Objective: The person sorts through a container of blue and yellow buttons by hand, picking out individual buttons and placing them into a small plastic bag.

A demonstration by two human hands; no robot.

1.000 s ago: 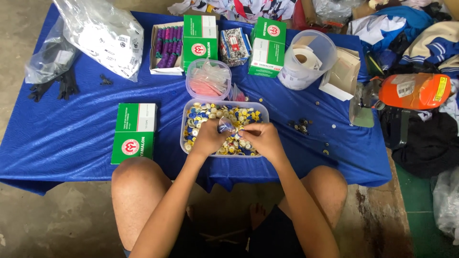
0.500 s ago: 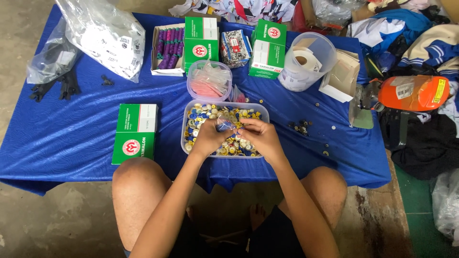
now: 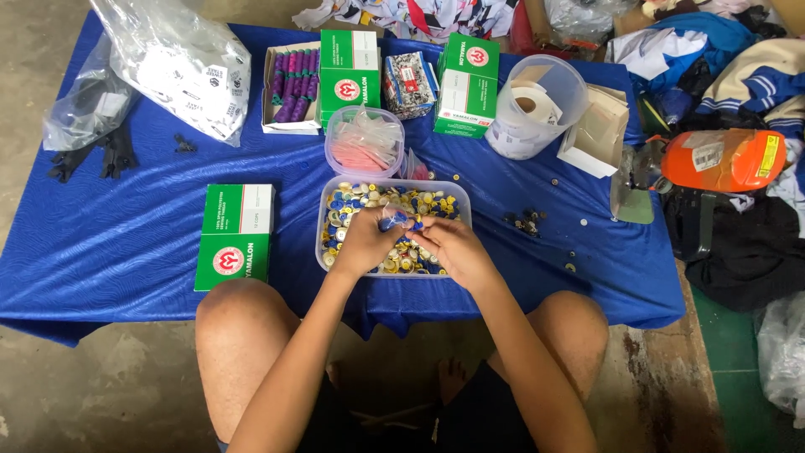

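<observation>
Forearms reach forward from my knees, both hands meeting over the clear tub [image 3: 323, 239] of mixed buttons at the near table edge. Left hand [image 3: 365, 243] curled, fingertips pinching a small blue piece [image 3: 391, 222]; right hand [image 3: 453, 250] pinches the same piece from the right. Green box [image 3: 237, 235] lies left. Farther: round lidded container [image 3: 365, 143], more green boxes [image 3: 350, 67].

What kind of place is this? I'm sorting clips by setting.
Likely a small home sewing or garment workspace: a low table under a blue cloth, a clear tub of buttons, green boxes and heaped clothing.
</observation>
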